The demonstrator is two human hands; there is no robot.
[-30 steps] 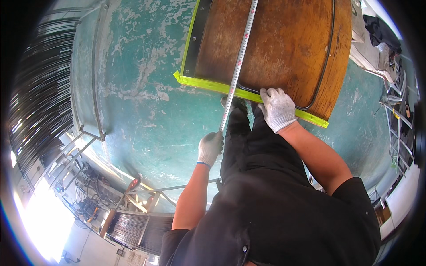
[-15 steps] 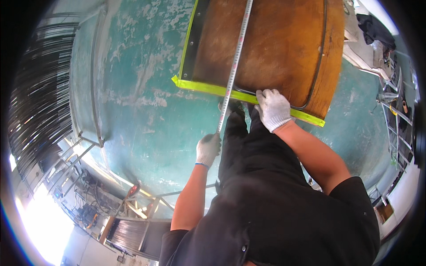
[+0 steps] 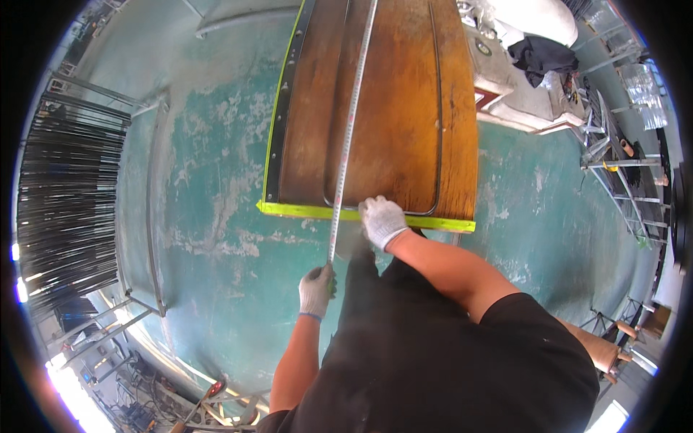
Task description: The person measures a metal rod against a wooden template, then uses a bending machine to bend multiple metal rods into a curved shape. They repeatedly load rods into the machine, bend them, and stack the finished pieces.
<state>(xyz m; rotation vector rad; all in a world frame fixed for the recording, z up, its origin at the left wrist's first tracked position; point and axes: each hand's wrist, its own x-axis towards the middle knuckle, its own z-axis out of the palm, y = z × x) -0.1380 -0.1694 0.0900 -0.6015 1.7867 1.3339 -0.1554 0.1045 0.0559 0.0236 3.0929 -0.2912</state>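
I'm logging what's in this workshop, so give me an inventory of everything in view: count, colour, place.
Rectangular wooden tabletop: one, brown, upper centre
Bright edging strip: yellow-green, along the tabletop's near edge
Long tape-measure blade: one, white, lengthwise over the tabletop
Bent thin metal rod: one, dark, on the tabletop
Stacked slender rods: too many to count, dark, far left
Crumpled cloth: one, black, upper right
Worn painted floor: green, around the tabletop
Other rack and background items: too small to count
Left hand: one, whitish glove, holding the tape's lower end
Right hand: one, whitish glove, at the near edge
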